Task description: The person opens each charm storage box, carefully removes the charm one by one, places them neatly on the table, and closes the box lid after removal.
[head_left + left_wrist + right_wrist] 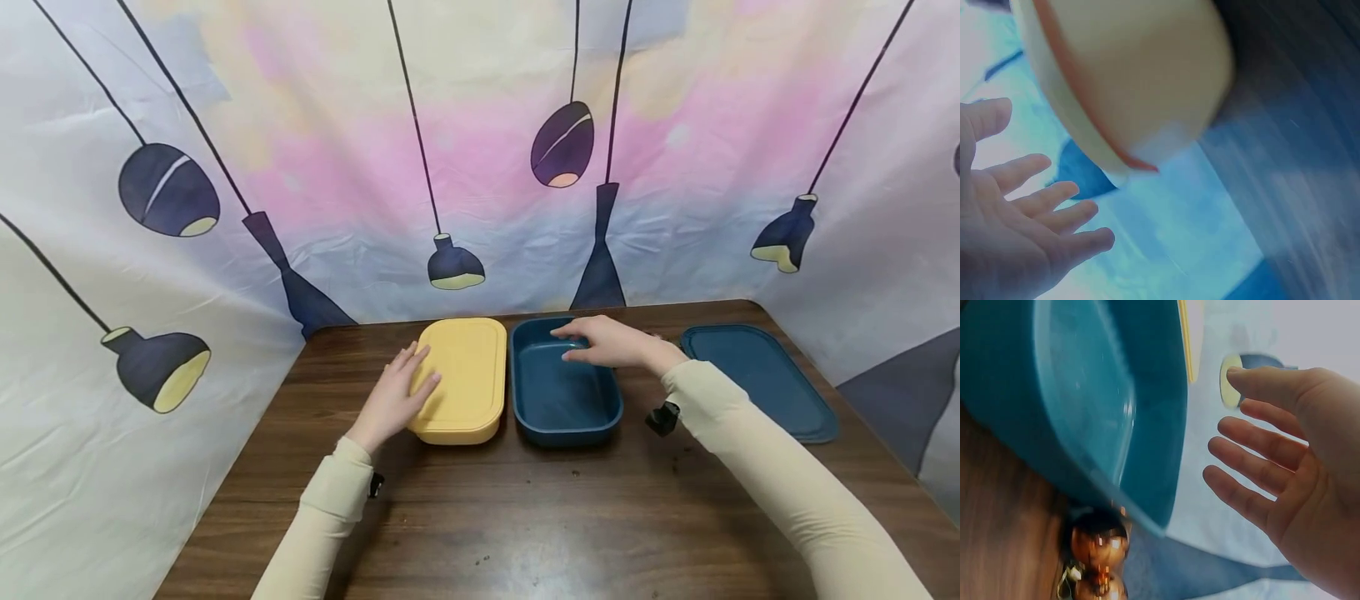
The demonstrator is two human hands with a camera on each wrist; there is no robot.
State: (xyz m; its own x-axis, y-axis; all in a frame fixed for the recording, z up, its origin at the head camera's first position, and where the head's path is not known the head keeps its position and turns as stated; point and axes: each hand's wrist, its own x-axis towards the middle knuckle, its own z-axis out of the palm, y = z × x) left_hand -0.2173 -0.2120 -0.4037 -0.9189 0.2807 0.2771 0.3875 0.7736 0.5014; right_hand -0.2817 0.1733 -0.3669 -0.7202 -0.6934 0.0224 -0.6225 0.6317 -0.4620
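Empty, fingers spread: left hand by the lidded yellow container, right hand above the open blue container, which a low rightward sweep could shove.

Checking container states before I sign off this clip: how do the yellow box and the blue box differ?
The yellow box is covered, while the blue box stands open, with a blue lid lying apart to its right. The left hand is nearest the yellow box; the right hand is nearest the blue box. Both have rounded corners and sit side by side on the table.
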